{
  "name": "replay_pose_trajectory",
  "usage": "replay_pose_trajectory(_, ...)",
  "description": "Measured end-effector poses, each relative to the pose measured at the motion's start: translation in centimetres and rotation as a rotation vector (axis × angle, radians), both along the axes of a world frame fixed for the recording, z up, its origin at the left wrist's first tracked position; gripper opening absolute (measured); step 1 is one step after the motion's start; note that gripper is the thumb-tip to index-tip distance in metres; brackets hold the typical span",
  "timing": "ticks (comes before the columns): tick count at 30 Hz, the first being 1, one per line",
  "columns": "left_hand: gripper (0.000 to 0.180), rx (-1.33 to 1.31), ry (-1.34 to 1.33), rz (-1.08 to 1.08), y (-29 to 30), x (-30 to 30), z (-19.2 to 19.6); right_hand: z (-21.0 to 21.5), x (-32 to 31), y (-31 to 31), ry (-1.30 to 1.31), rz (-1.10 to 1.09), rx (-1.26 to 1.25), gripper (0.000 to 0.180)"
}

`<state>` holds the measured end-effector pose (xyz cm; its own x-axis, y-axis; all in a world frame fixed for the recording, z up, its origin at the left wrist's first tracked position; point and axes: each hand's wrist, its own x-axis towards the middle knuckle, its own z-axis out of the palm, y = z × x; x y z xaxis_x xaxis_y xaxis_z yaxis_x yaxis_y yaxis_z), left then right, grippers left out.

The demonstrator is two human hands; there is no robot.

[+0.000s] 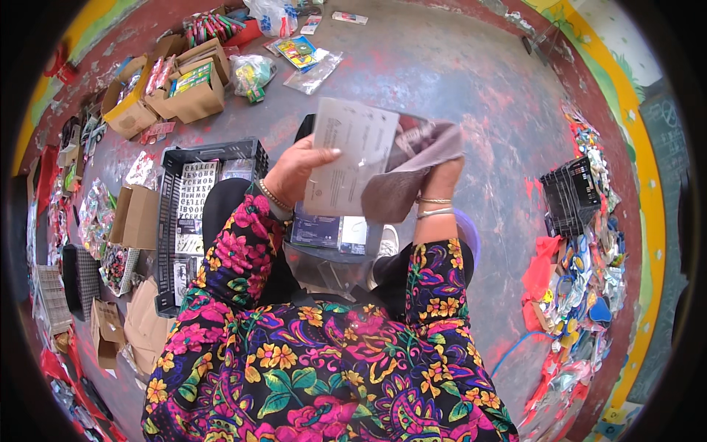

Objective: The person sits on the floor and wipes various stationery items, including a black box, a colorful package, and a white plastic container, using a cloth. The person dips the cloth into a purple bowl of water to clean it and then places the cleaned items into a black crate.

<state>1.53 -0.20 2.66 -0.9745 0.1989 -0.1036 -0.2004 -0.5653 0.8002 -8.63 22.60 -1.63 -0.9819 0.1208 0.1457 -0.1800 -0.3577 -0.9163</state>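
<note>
A seated person in a bright floral dress holds a flat clear-plastic packet with a pale printed card inside (352, 155) up in front of the body. The left hand (298, 168) is closed on the packet's left edge, thumb across the front; the right hand (440, 179) grips a grey-brown cloth (412, 173) pressed against the packet's right side.

By the look of it, the wiping is mid-course. More packets lie stacked in a clear bag on the lap (330, 243), just below the hands, and a black slatted plastic crate (193, 214) at near left already holds flat lettered sheets. How many remain cannot be told.

Open room lies ahead: the worn grey-and-red painted floor (449, 81) is bare in the middle. The edges are crowded, with brown cardboard boxes of goods (184, 88) at far left, folded cartons along the left, and a heap of coloured packets beside a dark crate stack (573, 195) on the right.
</note>
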Motion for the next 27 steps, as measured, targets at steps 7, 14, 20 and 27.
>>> replay_pose_trajectory(7, 0.037, 0.184, -0.043, 0.032, -1.2, -1.3, -2.1, -0.9, 0.1, 3.2, 0.661, -0.431, 1.659, 0.032)
replay_pose_trajectory(14, 0.045, 0.507, -0.054, 0.038, 2.9, -1.4, -1.9, -1.9, 3.8, -6.5, 0.570, 0.387, 0.948, 0.034)
replay_pose_trajectory(20, 0.054, 0.639, 0.081, -0.005, 2.3, -2.3, 0.0, -0.8, 8.2, -9.9, 0.608, 0.479, 0.963, 0.042)
replay_pose_trajectory(27, 0.045, 0.599, -0.022, 0.070, 1.3, -2.4, -2.5, -1.3, 4.8, -7.6, 0.845, 0.077, 1.660, 0.044)
